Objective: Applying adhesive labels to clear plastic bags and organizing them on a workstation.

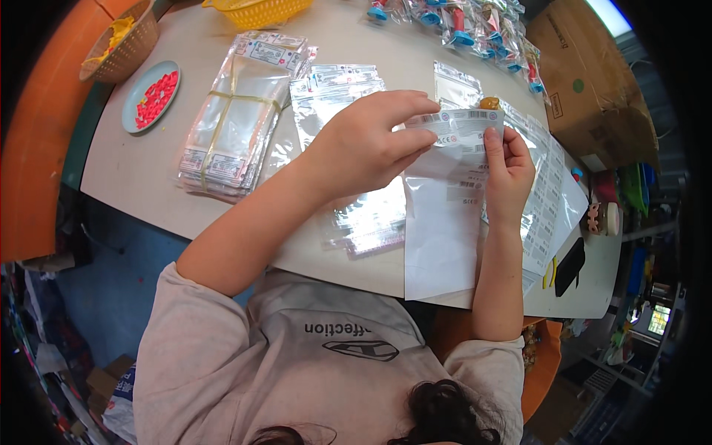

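A white sheet of printed labels (445,237) hangs upright in front of me, with its lower part blank. My right hand (508,170) pinches its upper right edge, thumb on the near face. At the sheet's upper left corner is my left hand (374,141), its fingertips apart and overlapping the printed strip; whether a small label sticks to them I cannot tell. Beneath the left forearm lie clear plastic bags (371,219) with printed tops. To their left rests a bundle of similar bags (248,119) tied with a yellowish band. More label sheets (541,215) lie beyond the right hand.
A plate of small pink pieces (156,100) stands at the left, near a tan basket (137,55). A yellow basket (263,13) is at the far edge. Bagged red-and-blue items (460,33) and a cardboard box (586,81) occupy the far right. A black phone (569,267) lies at right.
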